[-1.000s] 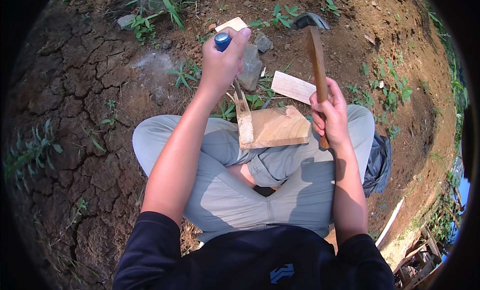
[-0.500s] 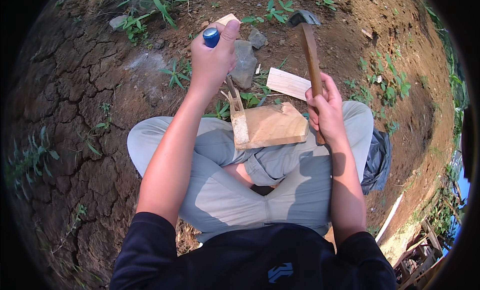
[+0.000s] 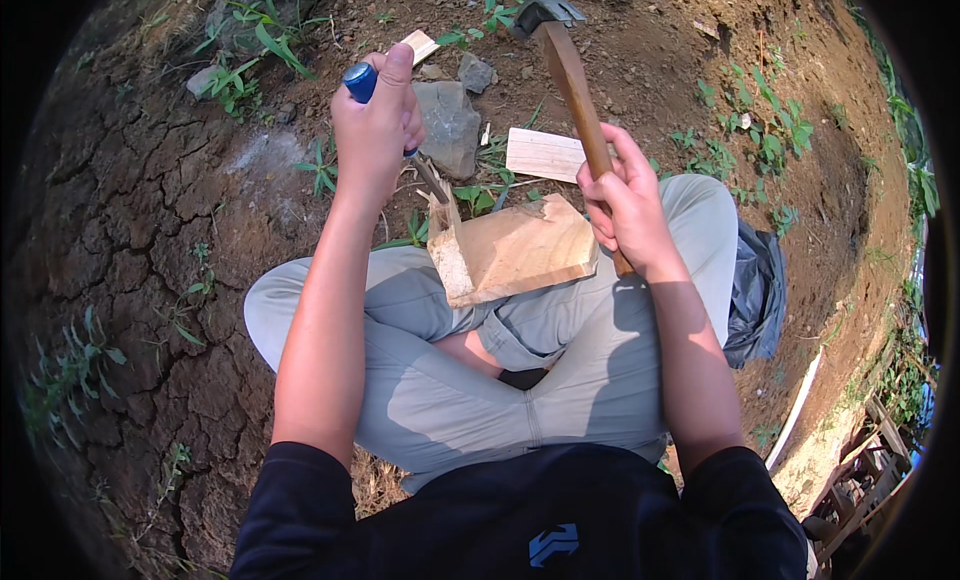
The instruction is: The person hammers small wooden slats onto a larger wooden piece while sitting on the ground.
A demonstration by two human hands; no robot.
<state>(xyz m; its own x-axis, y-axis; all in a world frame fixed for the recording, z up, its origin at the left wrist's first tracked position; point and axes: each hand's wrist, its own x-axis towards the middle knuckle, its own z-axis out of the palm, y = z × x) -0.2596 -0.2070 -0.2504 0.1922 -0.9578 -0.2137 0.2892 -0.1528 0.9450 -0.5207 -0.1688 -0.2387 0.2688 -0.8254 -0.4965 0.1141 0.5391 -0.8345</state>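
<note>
In my left hand (image 3: pixel 375 135) is a chisel with a blue handle (image 3: pixel 361 81), gripped in a closed fist with the thumb on top. Its metal blade slants down to the splintered, raised left end of a pale wooden block (image 3: pixel 525 248). That block rests across my crossed legs, with a rough notch in its far edge. My right hand (image 3: pixel 630 205) is wrapped round the wooden handle of a hammer (image 3: pixel 572 80). The dark metal head points away from me, above the ground and apart from the chisel.
Beyond the block lie a flat pale board (image 3: pixel 543 155), a grey rock (image 3: pixel 447 128), a smaller stone (image 3: pixel 476 73) and a wood offcut (image 3: pixel 420 46). A dark plastic bag (image 3: pixel 757 295) sits by my right knee. Cracked soil (image 3: pixel 150 230) spreads to the left, with weeds around.
The whole view has shifted, so things appear farther left. The chisel leans more to the left, and the block is turned slightly. Both hands keep their hold.
</note>
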